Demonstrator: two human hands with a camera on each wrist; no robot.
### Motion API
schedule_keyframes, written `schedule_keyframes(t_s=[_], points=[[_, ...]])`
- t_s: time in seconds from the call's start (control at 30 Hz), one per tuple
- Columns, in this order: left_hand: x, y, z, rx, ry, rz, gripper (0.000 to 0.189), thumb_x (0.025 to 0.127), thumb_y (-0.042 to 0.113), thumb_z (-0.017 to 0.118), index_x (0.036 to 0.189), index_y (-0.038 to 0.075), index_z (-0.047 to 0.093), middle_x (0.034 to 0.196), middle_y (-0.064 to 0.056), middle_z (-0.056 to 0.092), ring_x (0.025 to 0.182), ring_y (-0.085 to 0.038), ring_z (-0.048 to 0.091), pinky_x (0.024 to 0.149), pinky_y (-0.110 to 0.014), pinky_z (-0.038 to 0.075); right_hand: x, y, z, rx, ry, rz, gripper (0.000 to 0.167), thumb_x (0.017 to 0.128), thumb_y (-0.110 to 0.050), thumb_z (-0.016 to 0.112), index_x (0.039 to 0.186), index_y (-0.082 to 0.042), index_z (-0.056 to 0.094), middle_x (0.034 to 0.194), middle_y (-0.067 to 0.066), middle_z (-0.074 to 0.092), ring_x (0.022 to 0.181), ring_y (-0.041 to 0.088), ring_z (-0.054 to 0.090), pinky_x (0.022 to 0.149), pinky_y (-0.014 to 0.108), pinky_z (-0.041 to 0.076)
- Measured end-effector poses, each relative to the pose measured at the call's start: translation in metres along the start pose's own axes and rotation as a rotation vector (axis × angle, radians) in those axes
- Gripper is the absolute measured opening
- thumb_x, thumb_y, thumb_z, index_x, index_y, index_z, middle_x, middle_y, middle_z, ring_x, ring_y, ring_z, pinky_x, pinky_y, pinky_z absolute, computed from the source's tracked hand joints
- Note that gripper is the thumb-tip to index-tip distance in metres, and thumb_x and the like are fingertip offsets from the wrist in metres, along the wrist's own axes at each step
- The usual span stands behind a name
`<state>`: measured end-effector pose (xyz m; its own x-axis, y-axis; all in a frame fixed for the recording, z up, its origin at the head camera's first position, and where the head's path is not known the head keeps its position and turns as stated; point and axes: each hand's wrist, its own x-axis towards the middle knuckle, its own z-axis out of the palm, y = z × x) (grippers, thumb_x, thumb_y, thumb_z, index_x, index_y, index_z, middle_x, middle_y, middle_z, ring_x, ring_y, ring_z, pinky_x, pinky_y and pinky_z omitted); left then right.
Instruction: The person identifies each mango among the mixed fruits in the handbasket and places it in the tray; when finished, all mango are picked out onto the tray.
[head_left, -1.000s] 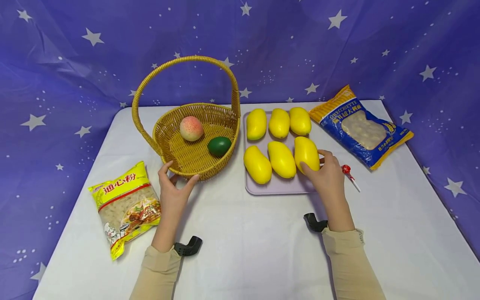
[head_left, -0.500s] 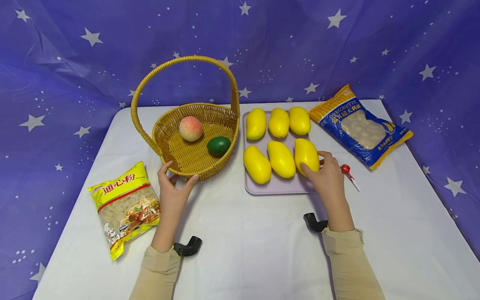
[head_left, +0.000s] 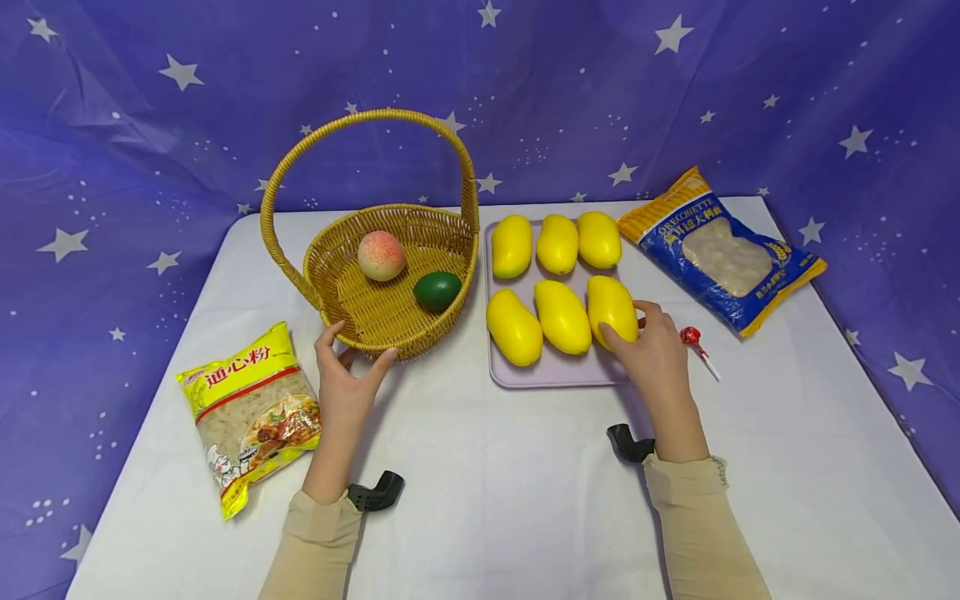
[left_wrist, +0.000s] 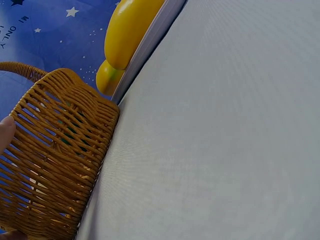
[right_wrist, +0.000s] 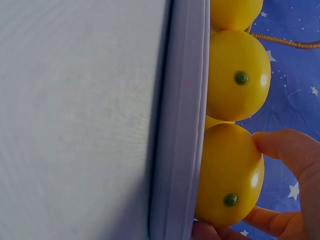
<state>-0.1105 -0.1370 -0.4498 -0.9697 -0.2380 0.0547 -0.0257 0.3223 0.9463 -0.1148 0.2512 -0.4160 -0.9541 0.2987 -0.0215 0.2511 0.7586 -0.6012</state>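
Note:
In the head view my left hand (head_left: 348,379) is at the near rim of a wicker basket (head_left: 405,342), its thumb against the outer wall and its index finger at the rim. The left wrist view shows a thumb tip beside the woven wall (left_wrist: 60,150). Inside the basket lie a peach (head_left: 381,256) and a dark green oval fruit (head_left: 438,292). My right hand (head_left: 654,350) grips the front right yellow mango (head_left: 611,307) on a pale purple tray (head_left: 558,377). In the right wrist view its thumb and fingers span that mango (right_wrist: 227,170).
Several other mangoes (head_left: 562,318) share the tray in two rows. A yellow pasta bag (head_left: 255,417) lies left of my left forearm. Beyond my right hand are a blue orecchiette bag (head_left: 723,250) and a red lollipop (head_left: 692,337). A starry purple cloth (head_left: 570,100) hangs behind the table.

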Motion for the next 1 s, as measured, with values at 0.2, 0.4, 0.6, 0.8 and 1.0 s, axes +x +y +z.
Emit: schedule_keyframes(t_s=[0.2, 0.4, 0.6, 0.8, 1.0], points=[[-0.0014, 0.0040, -0.0002, 0.003, -0.002, -0.006, 0.083, 0.083, 0.035, 0.077, 0.146, 0.022, 0.023, 0.154, -0.004, 0.019, 0.128, -0.029, 0.044, 0.100, -0.047, 0.039, 0.0007, 0.0010, -0.0002, -0.016, -0.020, 0.012, 0.076, 0.088, -0.048, 0.063, 0.140, 0.002, 0.040, 0.123, 0.028, 0.050, 0.107, 0.041, 0.049, 0.092, 0.057, 0.039], [0.0002, -0.0019, 0.0019, 0.025, 0.014, 0.006, 0.083, 0.080, 0.044, 0.077, 0.144, 0.027, 0.025, 0.153, 0.000, 0.022, 0.126, -0.025, 0.046, 0.098, -0.046, 0.040, 0.0023, 0.0023, -0.0005, -0.030, -0.023, 0.007, 0.077, 0.088, -0.048, 0.063, 0.140, 0.003, 0.039, 0.126, 0.028, 0.049, 0.110, 0.042, 0.049, 0.093, 0.058, 0.038], [0.0034, -0.0030, 0.0036, 0.020, 0.012, 0.008, 0.084, 0.081, 0.045, 0.076, 0.144, 0.026, 0.025, 0.153, -0.001, 0.022, 0.127, -0.026, 0.045, 0.098, -0.048, 0.041, 0.0031, 0.0013, -0.0022, -0.036, -0.016, 0.004, 0.077, 0.088, -0.048, 0.063, 0.140, 0.003, 0.040, 0.122, 0.029, 0.050, 0.107, 0.042, 0.050, 0.090, 0.056, 0.040], [0.0047, -0.0022, 0.0049, 0.026, 0.008, -0.002, 0.084, 0.080, 0.046, 0.076, 0.144, 0.029, 0.024, 0.153, -0.002, 0.022, 0.127, -0.027, 0.045, 0.098, -0.049, 0.040, 0.0030, 0.0005, -0.0033, -0.040, -0.012, 0.002, 0.079, 0.088, -0.049, 0.064, 0.143, 0.002, 0.037, 0.127, 0.029, 0.048, 0.109, 0.044, 0.049, 0.092, 0.058, 0.039], [0.0050, -0.0014, 0.0052, 0.028, 0.009, 0.000, 0.084, 0.080, 0.047, 0.076, 0.144, 0.028, 0.025, 0.151, -0.005, 0.024, 0.126, -0.027, 0.046, 0.097, -0.050, 0.040, 0.0028, -0.0008, -0.0053, -0.026, 0.022, -0.052, 0.078, 0.089, -0.047, 0.063, 0.144, 0.001, 0.036, 0.130, 0.029, 0.045, 0.115, 0.046, 0.046, 0.096, 0.058, 0.036]])
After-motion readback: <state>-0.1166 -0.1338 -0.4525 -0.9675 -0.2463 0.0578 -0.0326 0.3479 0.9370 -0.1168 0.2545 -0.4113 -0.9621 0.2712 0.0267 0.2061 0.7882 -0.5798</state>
